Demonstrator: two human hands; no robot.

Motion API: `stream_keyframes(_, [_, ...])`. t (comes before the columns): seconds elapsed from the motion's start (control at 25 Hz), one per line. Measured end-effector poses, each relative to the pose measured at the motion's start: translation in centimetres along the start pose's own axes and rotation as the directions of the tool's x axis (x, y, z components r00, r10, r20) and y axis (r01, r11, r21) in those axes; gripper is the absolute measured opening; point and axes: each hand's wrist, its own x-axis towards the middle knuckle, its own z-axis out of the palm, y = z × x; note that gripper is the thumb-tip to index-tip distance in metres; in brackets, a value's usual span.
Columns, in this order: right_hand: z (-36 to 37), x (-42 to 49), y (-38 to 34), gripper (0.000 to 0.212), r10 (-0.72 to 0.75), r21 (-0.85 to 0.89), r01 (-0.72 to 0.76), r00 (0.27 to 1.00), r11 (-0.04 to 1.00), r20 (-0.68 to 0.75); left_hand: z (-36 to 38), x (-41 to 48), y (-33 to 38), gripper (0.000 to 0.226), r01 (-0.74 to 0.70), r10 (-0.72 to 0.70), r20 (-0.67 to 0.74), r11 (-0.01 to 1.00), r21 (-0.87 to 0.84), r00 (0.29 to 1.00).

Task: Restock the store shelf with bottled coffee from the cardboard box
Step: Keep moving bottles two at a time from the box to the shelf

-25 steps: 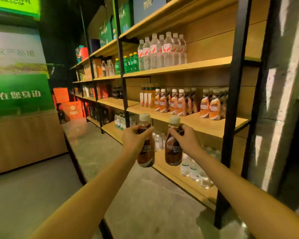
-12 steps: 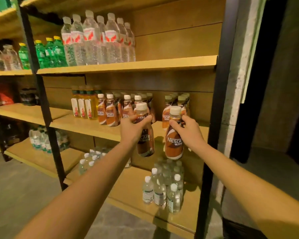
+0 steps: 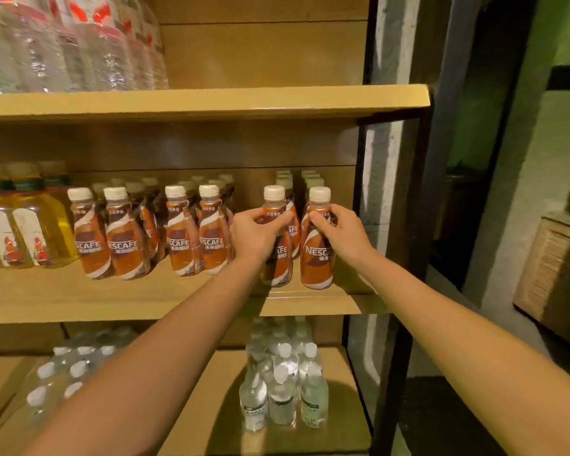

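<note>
Two brown Nescafe coffee bottles with white caps stand on the middle wooden shelf [image 3: 119, 297] near its right end. My left hand [image 3: 255, 233] grips the left bottle [image 3: 278, 268] around its neck and upper body. My right hand [image 3: 341, 235] grips the right bottle [image 3: 316, 261] the same way. Both bottles are upright with their bases on the shelf board. More coffee bottles stand in rows right behind them and to the left [image 3: 181, 238]. The cardboard box is not in view.
Yellow drink bottles [image 3: 23, 225] stand at the shelf's left. Water bottles fill the shelf above [image 3: 79, 47] and the one below [image 3: 282, 386]. A black upright post [image 3: 405, 258] bounds the shelf on the right, with a concrete wall beyond.
Both hands carried their bottles forward and up to the middle shelf; the bottles now stand on its board in front of the right-hand rows. The view came closer to the shelf.
</note>
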Motion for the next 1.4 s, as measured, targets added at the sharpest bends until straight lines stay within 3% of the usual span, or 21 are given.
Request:
stream_keyframes(0.4, [2.1,2.3,1.1,0.039,0.057,-0.017,-0.059,0.996,0.998,-0.073,2.1,1.9,-1.8,0.04,-0.064,0.064,-0.048,0.998,-0.008,0.997])
stream_keyframes(0.52, [1.8,1.1,2.4,0.054,0.06,-0.041,-0.064,0.995,0.997,-0.086,1.2,1.7,-3.1,0.059,-0.072,0.07,0.085,0.997,0.021,0.994])
stream_keyframes(0.6, [1.5,-0.6,4.2,0.063,0.073,-0.23,-0.084,0.996,0.97,-0.056,-0.1,1.5,-4.6,0.072,-0.027,-0.009,0.234,0.988,0.151,0.972])
stream_keyframes(0.72, [1.9,-1.7,7.0,0.06,0.137,-0.544,-0.121,0.991,0.83,-0.011,-0.9,0.5,-6.8,0.045,-0.051,-0.131,0.428,0.92,0.388,0.894])
stream_keyframes(0.84, [2.7,-0.8,8.6,0.06,0.132,-0.651,-0.121,0.991,0.749,-0.032,0.0,0.7,-8.4,0.044,-0.114,-0.102,0.364,0.842,0.527,0.926])
stream_keyframes(1.0, [2.6,0.0,9.7,0.059,0.144,-0.663,-0.111,0.99,0.74,-0.005,0.9,0.6,-8.7,0.054,-0.164,-0.009,0.27,0.776,0.609,0.963])
stream_keyframes(1.4, [2.7,0.8,9.9,0.059,0.188,-0.741,-0.101,0.982,0.664,0.035,1.9,1.0,-9.3,0.066,-0.172,0.017,0.209,0.64,0.749,0.978])
